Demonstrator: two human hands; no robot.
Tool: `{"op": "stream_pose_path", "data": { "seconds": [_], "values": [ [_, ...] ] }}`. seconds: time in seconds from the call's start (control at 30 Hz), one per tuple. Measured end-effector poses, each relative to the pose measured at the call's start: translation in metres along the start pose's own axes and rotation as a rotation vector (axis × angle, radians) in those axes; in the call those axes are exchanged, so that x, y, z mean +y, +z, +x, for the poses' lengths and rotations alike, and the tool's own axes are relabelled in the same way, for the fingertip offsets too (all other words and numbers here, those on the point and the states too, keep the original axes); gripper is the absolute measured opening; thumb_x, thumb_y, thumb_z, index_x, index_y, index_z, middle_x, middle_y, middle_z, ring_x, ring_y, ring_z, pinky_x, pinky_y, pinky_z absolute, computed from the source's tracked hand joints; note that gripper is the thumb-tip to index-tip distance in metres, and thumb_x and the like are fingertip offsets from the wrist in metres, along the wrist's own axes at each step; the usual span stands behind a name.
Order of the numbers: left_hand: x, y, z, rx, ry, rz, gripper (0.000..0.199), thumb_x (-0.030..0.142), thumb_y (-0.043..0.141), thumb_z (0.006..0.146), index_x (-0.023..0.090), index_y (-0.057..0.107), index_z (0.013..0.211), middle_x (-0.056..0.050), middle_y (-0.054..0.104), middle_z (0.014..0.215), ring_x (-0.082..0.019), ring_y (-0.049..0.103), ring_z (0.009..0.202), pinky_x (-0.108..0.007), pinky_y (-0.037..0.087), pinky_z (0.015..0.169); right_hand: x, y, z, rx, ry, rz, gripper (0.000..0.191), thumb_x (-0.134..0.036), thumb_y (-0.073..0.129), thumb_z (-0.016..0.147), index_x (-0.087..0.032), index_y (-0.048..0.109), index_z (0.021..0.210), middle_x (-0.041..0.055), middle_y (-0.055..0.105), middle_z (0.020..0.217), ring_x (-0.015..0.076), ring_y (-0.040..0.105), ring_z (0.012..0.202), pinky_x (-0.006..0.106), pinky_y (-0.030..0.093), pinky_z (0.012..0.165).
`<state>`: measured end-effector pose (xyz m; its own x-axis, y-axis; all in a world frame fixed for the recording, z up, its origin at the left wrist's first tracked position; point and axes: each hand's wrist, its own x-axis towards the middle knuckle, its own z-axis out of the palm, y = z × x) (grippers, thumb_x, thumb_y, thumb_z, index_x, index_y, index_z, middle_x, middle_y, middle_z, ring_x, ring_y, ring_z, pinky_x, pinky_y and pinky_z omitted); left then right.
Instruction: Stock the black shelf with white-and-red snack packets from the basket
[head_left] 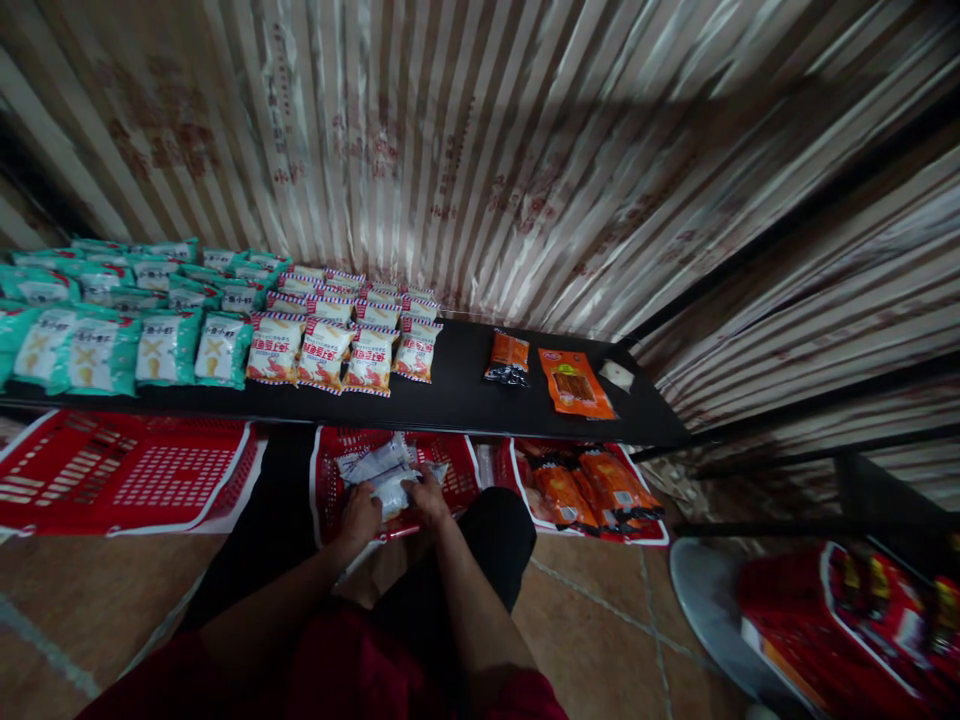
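Both hands reach into the middle red basket [324,480] below the shelf's front edge. My left hand [361,515] closes on the left side of a silvery white packet [391,492]. On the packet's right side is my right hand [427,495], its fingers also closed on it. Another pale packet [375,460] lies just behind in the same basket. Above, on the black shelf [465,400], white and red snack bags [370,358] stand in rows, with teal bags [161,345] to their left.
An orange and black packet [508,357], a flat orange pouch [574,383] and a small white item [616,375] lie on the shelf's right part. A red basket [172,470] is at left; another [652,530] holds orange packets [562,490]. Metal bars [795,380] cross at right.
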<state>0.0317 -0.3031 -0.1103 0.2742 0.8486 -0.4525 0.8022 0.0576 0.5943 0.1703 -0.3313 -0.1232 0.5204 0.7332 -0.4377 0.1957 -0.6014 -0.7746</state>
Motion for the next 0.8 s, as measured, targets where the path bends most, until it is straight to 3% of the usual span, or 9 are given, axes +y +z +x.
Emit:
{"op": "stream_pose_path", "data": {
  "seconds": [0.27, 0.5, 0.67, 0.8],
  "values": [
    [-0.001, -0.004, 0.003, 0.074, -0.092, -0.215, 0.042, 0.018, 0.045, 0.085, 0.005, 0.040, 0.125, -0.020, 0.050, 0.128, -0.022, 0.047, 0.121, -0.029, 0.035, 0.098, -0.004, -0.004, -0.002, -0.075, 0.065, 0.268, 0.054, -0.017, 0.050, 0.072, -0.016, 0.042, 0.126, 0.0058, 0.067, 0.105, 0.0163, 0.065, 0.088, 0.025, 0.052, 0.071],
    [-0.004, 0.002, 0.006, 0.089, -0.140, -0.518, 0.036, 0.017, 0.052, 0.081, 0.013, 0.048, 0.116, -0.013, 0.063, 0.112, -0.020, 0.060, 0.103, -0.028, 0.046, 0.085, -0.007, -0.005, -0.006, -0.038, 0.113, 0.524, 0.061, -0.019, 0.059, 0.063, -0.020, 0.046, 0.123, 0.0006, 0.067, 0.087, 0.0167, 0.064, 0.074, 0.025, 0.051, 0.063],
    [-0.002, 0.001, -0.001, 0.060, -0.226, -0.782, 0.036, 0.023, 0.056, 0.081, 0.018, 0.048, 0.116, -0.012, 0.065, 0.106, -0.019, 0.066, 0.087, -0.029, 0.053, 0.071, -0.006, -0.006, -0.007, -0.001, 0.127, 0.710, 0.062, -0.020, 0.068, 0.052, -0.022, 0.054, 0.113, -0.0023, 0.066, 0.079, 0.0145, 0.060, 0.066, 0.025, 0.048, 0.060],
    [0.002, -0.007, -0.009, -0.063, -0.391, -1.144, 0.033, 0.026, 0.063, 0.077, 0.021, 0.054, 0.108, -0.010, 0.064, 0.107, -0.020, 0.066, 0.084, -0.031, 0.056, 0.066, -0.005, -0.004, -0.006, 0.011, 0.142, 0.767, 0.061, -0.020, 0.070, 0.049, -0.023, 0.056, 0.108, -0.0021, 0.066, 0.081, 0.0141, 0.060, 0.066, 0.025, 0.048, 0.060]
  ]
}}
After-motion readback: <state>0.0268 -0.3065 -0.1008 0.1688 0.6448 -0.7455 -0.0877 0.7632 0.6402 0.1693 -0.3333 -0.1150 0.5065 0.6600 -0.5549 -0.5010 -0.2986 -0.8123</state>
